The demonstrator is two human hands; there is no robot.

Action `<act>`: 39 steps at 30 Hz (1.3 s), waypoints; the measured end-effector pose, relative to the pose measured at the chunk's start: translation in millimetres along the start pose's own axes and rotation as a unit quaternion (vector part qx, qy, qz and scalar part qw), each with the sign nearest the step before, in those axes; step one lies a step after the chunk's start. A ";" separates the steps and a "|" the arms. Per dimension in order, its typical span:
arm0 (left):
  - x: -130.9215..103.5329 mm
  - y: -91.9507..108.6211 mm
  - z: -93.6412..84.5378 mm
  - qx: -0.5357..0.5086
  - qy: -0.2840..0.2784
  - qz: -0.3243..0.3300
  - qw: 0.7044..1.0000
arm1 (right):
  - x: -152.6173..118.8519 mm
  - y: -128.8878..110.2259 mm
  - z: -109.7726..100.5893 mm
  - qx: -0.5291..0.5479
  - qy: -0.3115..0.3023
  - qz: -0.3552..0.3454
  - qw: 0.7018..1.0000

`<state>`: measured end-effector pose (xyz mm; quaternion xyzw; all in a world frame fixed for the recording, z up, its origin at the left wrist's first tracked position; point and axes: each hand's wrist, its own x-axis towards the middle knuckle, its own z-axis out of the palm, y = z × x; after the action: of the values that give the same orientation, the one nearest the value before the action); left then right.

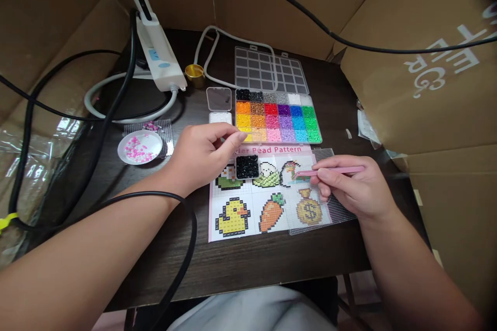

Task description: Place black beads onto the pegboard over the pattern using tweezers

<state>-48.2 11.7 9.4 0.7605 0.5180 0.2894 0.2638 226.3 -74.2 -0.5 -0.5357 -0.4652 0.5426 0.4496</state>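
Observation:
My right hand (355,186) grips pink tweezers (337,170), their tips over a clear pegboard (306,230). The board lies on a printed bead pattern sheet (233,240), and dark and coloured beads (291,168) show at its upper part near the tips. Thumb and forefinger of my left hand (209,152) are pressed together just above a small box of black beads (247,167); what they hold, if anything, I cannot make out. On the sheet I see a duck (233,217), a carrot (271,212) and a money bag (309,209).
Behind the sheet stands an open bead case (277,119) of many colours. A white dish (140,147) holds pink beads at the left. A power strip (161,57), a gold cup (194,75) and black cables surround the desk; one cable crosses my left forearm. Cardboard walls enclose it.

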 end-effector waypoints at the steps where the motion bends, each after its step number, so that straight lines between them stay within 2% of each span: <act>1: -0.3 0.7 -0.2 -0.001 0.001 0.002 1.000 | 0.2 -0.1 0.6 0.001 0.004 -0.001 1.000; 15: -1.4 3.6 -0.9 0.024 0.008 -0.017 1.000 | 3.1 -0.3 4.3 0.006 0.038 0.014 0.999; 23: -2.3 7.2 -1.1 -0.019 0.010 -0.022 1.000 | 1.1 3.8 5.1 -0.010 0.034 0.007 0.999; 32: -2.3 5.9 2.0 -0.036 -0.011 -0.039 0.999 | 3.5 -4.9 6.1 0.026 0.041 0.010 0.999; 39: -0.8 2.8 1.5 -0.033 -0.024 -0.026 0.999 | 0.9 -12.9 7.3 0.052 0.052 -0.024 0.997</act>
<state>-45.6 9.9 10.3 0.7443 0.5212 0.2813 0.3085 218.8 -71.4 12.0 -0.5275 -0.4251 0.5269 0.5131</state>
